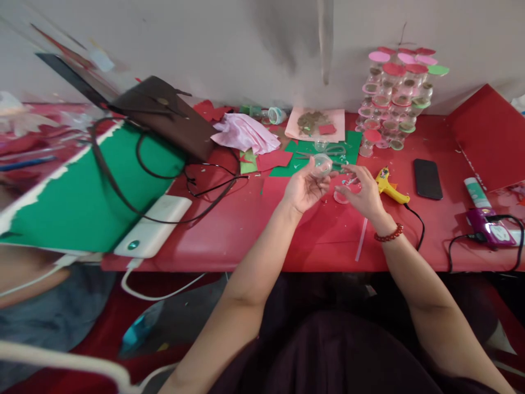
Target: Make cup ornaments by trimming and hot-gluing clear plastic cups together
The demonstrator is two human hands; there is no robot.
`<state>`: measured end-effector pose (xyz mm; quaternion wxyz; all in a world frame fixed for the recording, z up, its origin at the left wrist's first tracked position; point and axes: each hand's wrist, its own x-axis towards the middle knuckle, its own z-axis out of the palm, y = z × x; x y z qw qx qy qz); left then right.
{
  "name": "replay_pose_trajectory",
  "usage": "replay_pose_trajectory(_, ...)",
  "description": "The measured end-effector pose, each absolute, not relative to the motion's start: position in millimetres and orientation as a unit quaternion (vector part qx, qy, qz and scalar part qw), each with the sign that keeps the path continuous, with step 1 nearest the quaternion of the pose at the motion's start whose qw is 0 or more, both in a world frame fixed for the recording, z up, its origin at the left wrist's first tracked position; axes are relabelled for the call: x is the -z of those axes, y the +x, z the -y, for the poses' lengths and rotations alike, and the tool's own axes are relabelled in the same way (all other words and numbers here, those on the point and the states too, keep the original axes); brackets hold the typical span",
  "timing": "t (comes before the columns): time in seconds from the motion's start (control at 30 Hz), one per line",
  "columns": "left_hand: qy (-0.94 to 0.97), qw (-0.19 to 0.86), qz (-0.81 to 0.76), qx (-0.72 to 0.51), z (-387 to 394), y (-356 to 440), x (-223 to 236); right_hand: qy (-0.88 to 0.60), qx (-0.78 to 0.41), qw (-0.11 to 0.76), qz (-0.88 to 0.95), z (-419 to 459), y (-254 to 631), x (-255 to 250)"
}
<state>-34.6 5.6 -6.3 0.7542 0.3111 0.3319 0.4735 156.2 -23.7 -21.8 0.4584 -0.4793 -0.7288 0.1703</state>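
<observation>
My left hand (307, 186) is closed around a small clear plastic cup (322, 165), its round mouth tilted up towards me. Just right of the cup, my right hand (365, 192) has its thumb and fingers apart, with nothing visible between them; a red bead bracelet circles that wrist. Beneath its fingers a clear, pink-rimmed round piece (341, 195) lies on the red sheet. Scissors (304, 155) rest on the green sheet (283, 166) behind the cup. A translucent glue stick (361, 239) lies below my right hand, and a yellow glue gun (391, 187) sits to its right.
A tower of small clear cups (389, 104) with coloured discs stands at the back right. Right of the glue gun are a black phone (427, 179) and a purple device (490, 225). Leftward lie pink cloth (248, 133), a brown bag (164, 117) and a white power bank (153, 227).
</observation>
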Motion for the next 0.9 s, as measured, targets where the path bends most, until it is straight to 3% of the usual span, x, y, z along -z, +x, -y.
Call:
replay_pose_trajectory(0.1,0.313,0.742,-0.348,-0.480,-8,-36,9,-0.463,-0.143,0.490,0.725,29,160,9)
replay_pose_trajectory(0.2,0.330,0.701,-0.347,-0.528,-15,-41,14,-0.544,-0.097,0.462,0.694,28,186,0)
replay_pose_trajectory(0.33,0.342,0.659,-0.339,-0.578,-26,-49,22,-0.668,-0.113,0.283,0.679,25,235,6)
replay_pose_trajectory(0.43,0.355,0.640,-0.349,-0.585,-31,-51,29,-0.731,-0.049,0.166,0.660,27,254,17)
replay_pose_trajectory(0.63,0.410,0.623,-0.365,-0.558,-38,-50,43,-0.756,-0.017,0.051,0.652,31,252,18)
replay_pose_trajectory(0.8,0.381,0.631,-0.360,-0.573,-39,-44,47,-0.717,-0.002,0.017,0.696,29,254,10)
replay_pose_trajectory(0.9,0.331,0.641,-0.349,-0.598,-37,-39,45,-0.718,0.006,0.068,0.693,27,260,2)
